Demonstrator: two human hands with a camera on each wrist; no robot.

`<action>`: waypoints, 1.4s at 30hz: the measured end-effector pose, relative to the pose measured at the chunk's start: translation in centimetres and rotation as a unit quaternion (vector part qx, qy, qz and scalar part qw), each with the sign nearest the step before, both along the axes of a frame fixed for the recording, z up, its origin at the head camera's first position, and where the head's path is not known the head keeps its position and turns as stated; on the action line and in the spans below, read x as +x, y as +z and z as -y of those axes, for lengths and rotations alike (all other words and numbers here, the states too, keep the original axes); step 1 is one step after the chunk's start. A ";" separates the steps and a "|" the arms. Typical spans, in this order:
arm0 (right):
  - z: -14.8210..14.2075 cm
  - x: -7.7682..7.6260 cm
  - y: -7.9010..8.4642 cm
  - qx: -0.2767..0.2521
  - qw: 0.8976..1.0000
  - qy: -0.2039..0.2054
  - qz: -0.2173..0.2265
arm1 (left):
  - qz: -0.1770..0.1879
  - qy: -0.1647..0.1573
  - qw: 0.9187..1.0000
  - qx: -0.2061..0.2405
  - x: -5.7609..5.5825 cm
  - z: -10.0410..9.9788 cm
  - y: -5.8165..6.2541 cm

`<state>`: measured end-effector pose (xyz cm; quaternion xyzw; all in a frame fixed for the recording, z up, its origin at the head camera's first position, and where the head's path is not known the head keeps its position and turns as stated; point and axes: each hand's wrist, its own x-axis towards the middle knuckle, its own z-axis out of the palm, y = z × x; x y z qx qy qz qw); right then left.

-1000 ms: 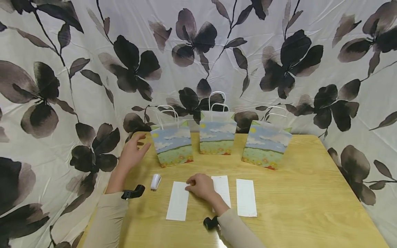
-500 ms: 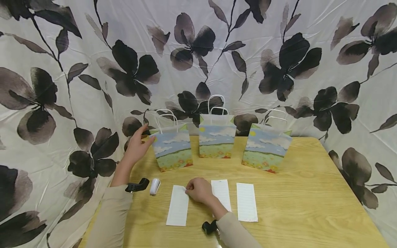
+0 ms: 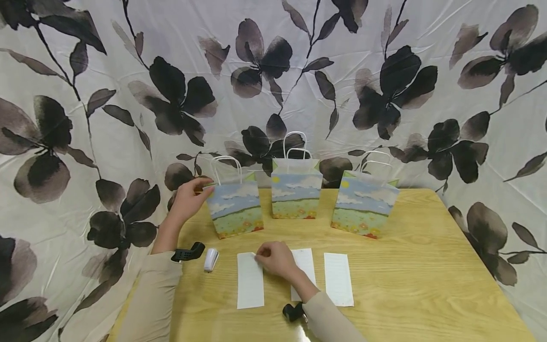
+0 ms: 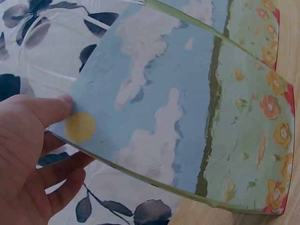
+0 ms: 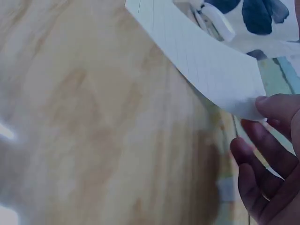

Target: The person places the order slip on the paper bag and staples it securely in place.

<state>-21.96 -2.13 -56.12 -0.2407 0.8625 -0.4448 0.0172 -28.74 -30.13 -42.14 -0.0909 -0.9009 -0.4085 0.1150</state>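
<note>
My left hand (image 3: 189, 199) pinches the upper left edge of the leftmost paper gift bag (image 3: 236, 206), which has a painted sky and flower meadow. In the left wrist view the thumb lies on the bag's front by the yellow sun (image 4: 80, 127), with the fingers behind. Over the table, my right hand (image 3: 278, 260) pinches the top right corner of the left white paper slip (image 3: 250, 282). The faintly lined slip (image 5: 201, 61) bends in the right wrist view, its pinched end raised. A white stapler (image 3: 211, 260) lies left of this slip.
Two matching gift bags, one in the middle (image 3: 296, 197) and one at right (image 3: 363, 206), stand along the table's (image 3: 427, 266) back. Two more slips lie flat: one (image 3: 304, 266) partly behind my right hand, one (image 3: 339, 280) farther right. A floral curtain (image 3: 333, 28) hangs behind.
My left hand has moved right and taken hold of the left bag's top edge. My right hand has stayed by the slip's corner, and the slip has swung slightly to stand straighter.
</note>
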 end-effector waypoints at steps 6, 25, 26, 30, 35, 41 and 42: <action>0.1 0.7 -0.1 -0.057 0.996 0.024 0.057 | 0.000 0.006 1.000 -0.016 1.3 0.3 -1.3; 1.0 -4.6 6.9 -0.055 0.995 0.017 -0.080 | -0.003 0.015 1.000 0.001 -0.2 0.2 -0.3; 1.0 -4.8 7.2 -0.055 0.995 0.023 -0.082 | 0.003 0.014 1.000 0.001 -0.2 0.2 -0.3; 1.1 -5.7 8.9 -0.044 0.993 0.043 -0.101 | 0.006 0.010 1.000 -0.003 -0.4 0.0 -0.3; 1.2 -6.8 11.0 -0.015 0.989 0.046 -0.142 | -0.008 0.005 1.000 -0.002 -0.8 -0.5 0.0; 1.7 -7.4 12.4 0.006 0.989 0.070 -0.131 | -0.001 0.013 1.000 -0.007 -0.6 -0.1 -0.3; 1.9 -7.5 12.6 0.005 0.988 0.072 -0.135 | -0.004 0.013 1.000 -0.006 -0.5 0.0 -0.3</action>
